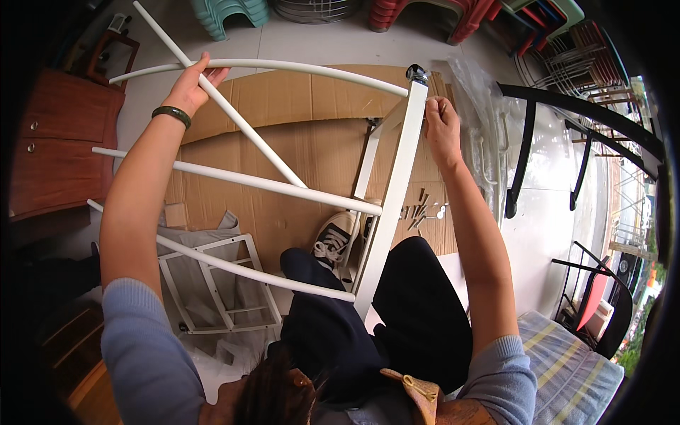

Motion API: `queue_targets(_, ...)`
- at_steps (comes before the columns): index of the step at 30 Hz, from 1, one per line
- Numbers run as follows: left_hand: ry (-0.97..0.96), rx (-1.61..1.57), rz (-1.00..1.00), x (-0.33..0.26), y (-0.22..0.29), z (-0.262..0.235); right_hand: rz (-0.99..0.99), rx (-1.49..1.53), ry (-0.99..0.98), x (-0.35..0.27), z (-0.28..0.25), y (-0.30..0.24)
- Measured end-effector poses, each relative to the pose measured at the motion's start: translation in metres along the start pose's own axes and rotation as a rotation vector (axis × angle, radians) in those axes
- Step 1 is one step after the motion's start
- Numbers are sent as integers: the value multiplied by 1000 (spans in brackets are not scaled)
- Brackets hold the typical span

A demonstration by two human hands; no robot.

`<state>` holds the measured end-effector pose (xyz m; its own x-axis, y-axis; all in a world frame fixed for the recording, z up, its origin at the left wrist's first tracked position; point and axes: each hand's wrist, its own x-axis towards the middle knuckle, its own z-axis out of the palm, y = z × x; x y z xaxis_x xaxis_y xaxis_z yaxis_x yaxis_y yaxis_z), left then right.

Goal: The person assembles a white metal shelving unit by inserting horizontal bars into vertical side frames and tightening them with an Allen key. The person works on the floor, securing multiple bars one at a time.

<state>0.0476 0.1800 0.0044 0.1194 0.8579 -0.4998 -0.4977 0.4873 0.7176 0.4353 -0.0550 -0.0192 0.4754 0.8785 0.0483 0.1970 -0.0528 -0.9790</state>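
Observation:
A white metal frame [398,180] stands tilted between my knees, with a black castor [416,73] at the upper end of its flat post. Several curved white tubes run leftward from that post. My left hand [190,88] is closed round a slanting white tube [248,131], where it crosses the uppermost curved tube [297,67]. Just right of the post's upper end, my right hand [443,127] has its fingers pinched together against the post's side. Whatever lies between those fingers is hidden. Loose bolts [419,211] lie right of the post, below my right hand.
Flattened cardboard [283,99] covers the floor beneath the frame. Another white frame piece [230,290] lies at lower left. A wooden cabinet [64,142] stands left, stacked plastic stools [425,21] behind. Black tubing [528,156] and a striped cushion [567,368] are right.

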Motion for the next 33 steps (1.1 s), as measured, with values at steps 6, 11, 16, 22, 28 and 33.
queue_targets(6, 4, 3, 11, 1, -1, -2, 61, -17, -33, 10, -1, 2)
queue_targets(11, 7, -3, 3, 2, -2, -2, 198, 130, -20, 3, -4, -16)
queue_targets(16, 15, 0, 8, 0, -1, 1, 180, 249, -136, -2, -13, -25)
queue_targets(22, 20, -7, 11, 0, -1, 3, 65, 14, -115, 6, -12, -14)
queue_targets(28, 16, 8, 7, 0, -4, 2, 84, -147, -8, 12, -5, -9)
queue_targets(33, 20, 9, 3, 2, -3, -1, 268, 121, -72, 4, -6, -27)
